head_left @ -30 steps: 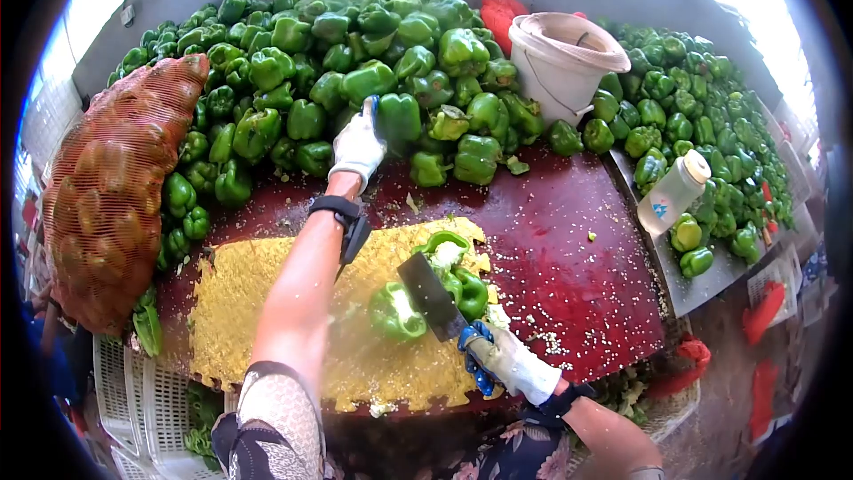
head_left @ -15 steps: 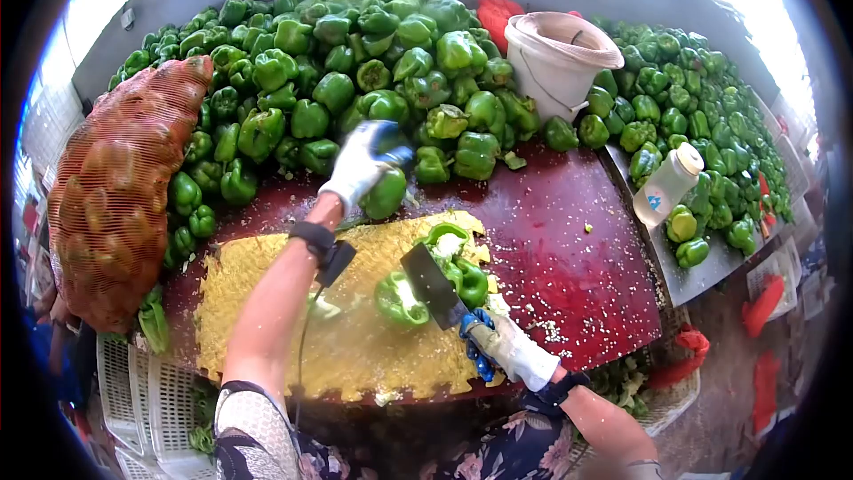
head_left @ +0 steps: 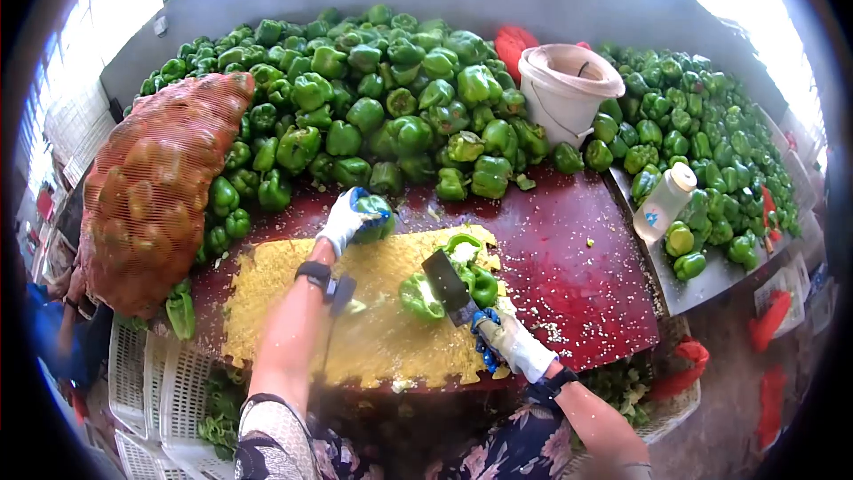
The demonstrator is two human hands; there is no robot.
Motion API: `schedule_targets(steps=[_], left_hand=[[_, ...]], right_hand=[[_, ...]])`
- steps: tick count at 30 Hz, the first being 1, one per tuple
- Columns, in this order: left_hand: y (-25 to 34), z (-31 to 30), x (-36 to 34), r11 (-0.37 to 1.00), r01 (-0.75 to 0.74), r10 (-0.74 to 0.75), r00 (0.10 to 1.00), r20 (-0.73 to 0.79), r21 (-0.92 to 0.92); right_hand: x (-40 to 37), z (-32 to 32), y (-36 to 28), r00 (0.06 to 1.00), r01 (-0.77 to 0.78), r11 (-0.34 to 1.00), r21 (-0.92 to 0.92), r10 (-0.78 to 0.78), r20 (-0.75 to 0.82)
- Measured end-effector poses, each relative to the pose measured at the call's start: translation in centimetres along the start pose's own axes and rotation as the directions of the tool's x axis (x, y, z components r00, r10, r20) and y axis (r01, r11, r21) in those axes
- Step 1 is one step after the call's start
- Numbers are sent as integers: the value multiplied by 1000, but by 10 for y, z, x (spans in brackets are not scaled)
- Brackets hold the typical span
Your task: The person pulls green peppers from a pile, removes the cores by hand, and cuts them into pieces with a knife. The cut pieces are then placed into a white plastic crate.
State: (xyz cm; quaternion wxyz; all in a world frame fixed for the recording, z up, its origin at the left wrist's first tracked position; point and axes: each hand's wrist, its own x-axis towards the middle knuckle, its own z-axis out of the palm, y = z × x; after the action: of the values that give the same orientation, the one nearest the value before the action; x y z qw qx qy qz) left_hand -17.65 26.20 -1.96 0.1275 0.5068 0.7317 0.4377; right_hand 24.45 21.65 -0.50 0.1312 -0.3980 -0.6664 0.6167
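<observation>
Right now, a whole green bell pepper (head_left: 378, 229) sits in the left hand (head_left: 345, 220), over the far edge of the yellow mat (head_left: 284, 311). It lies just to the right of the palm, under the blue-coated fingers, which are curled and clamped on it. They hide much of it, so I cannot tell which way its long axis points, nor whether its underside touches the mat.

The right hand (head_left: 515, 344) is farther from that pepper, nearer and to the right, its fingers closed around the handle of a cleaver (head_left: 449, 286). The blade slants away from that hand, up and to the left, between an opened pepper half (head_left: 421, 296) on its left and green pepper pieces (head_left: 482, 284) on its right.

The held pepper shows glossy, dark green skin, rounded and apparently uncut where visible. The opened half, by contrast, bares a pale inside. Beyond the mat stretches the red surface (head_left: 577, 249), flecked with seeds.
</observation>
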Motion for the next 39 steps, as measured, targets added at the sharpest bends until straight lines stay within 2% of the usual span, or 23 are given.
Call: schedule_targets(steps=[1, 2, 4, 5, 6, 8, 9, 12, 14, 16, 17, 18, 20, 22, 23, 24, 28, 29, 30, 31, 34, 35, 39], left_hand=[[16, -11, -13, 989, 92, -90, 996, 22, -116], [20, -19, -23, 957, 184, -176, 983, 55, -226], [28, -33, -43, 966, 151, -143, 988, 54, -211], [31, -39, -53, 971, 133, -126, 991, 46, -199], [34, -44, -61, 970, 134, -129, 991, 41, -203], [60, -54, -91, 789, 169, -187, 982, 31, -590], [83, -62, -112, 724, 203, -214, 975, 64, -659], [132, -65, -183, 675, 275, -185, 961, 204, -685], [145, -49, -222, 677, 400, -282, 916, 285, -618], [105, -3, -249, 821, 266, -303, 953, 10, -506], [117, 2, -256, 716, 272, -389, 920, -44, -642], [109, 4, -261, 951, 149, -209, 956, -206, -270], [98, 12, -269, 999, -48, 44, 931, -362, -4], [93, 14, -269, 981, -55, -9, 944, -329, -185], [92, 13, -268, 974, -39, -35, 948, -318, -223], [91, 13, -267, 966, -23, -59, 950, -305, -259], [92, 13, -270, 973, -51, -39, 924, -381, -224], [94, 13, -272, 948, -25, -104, 919, -381, -318], [95, 14, -274, 912, 2, -170, 912, -373, -410], [90, 20, -273, 716, -46, -257, 910, -324, -696], [78, 30, -279, 608, -116, -261, 905, -335, -785], [78, 30, -280, 607, -115, -265, 903, -337, -787], [76, 30, -283, 872, -46, -200, 876, -439, -488]], right_hand=[[7, -3, 20, 985, 175, 977, -123, -172, 34], [7, -3, 17, 983, 184, 974, -130, -180, 39], [3, 3, 13, 999, 47, 999, -14, -47, 25], [5, 5, 10, 1000, 11, 995, -98, -12, -15], [2, 5, 10, 996, 74, 994, -82, -77, -36], [19, -4, 60, 856, 477, 779, -408, -517, 13], [19, -4, 57, 880, 434, 787, -437, -475, 19], [-3, 0, 8, 937, 335, 874, -352, -348, 26], [-21, 16, -28, 988, -15, 996, -89, 1, -153], [-28, 19, -31, 978, 3, 949, -315, -68, -196], [-38, 27, -36, 964, 25, 942, -335, -111, -240], [-49, 33, -42, 946, 47, 933, -357, -156, -284], [-68, 38, -66, 955, 89, 909, -408, -194, -224], [-81, 49, -83, 988, 20, 930, -367, -74, -134], [-82, 54, -83, 975, 136, 914, -383, -191, -109], [-83, 57, -90, 991, 66, 897, -438, -110, -75], [-78, 68, -94, 978, 177, 863, -473, -209, -15], [-73, 69, -91, 974, 196, 856, -477, -228, -8], [-70, 70, -87, 974, 195, 855, -481, -225, -6], [-68, 70, -87, 959, 243, 832, -499, -284, -7], [-72, 72, -93, 949, 268, 821, -504, -314, -7], [-74, 73, -97, 956, 252, 834, -490, -294, -9], [-76, 80, -89, 952, 240, 826, -511, -302, -41]])
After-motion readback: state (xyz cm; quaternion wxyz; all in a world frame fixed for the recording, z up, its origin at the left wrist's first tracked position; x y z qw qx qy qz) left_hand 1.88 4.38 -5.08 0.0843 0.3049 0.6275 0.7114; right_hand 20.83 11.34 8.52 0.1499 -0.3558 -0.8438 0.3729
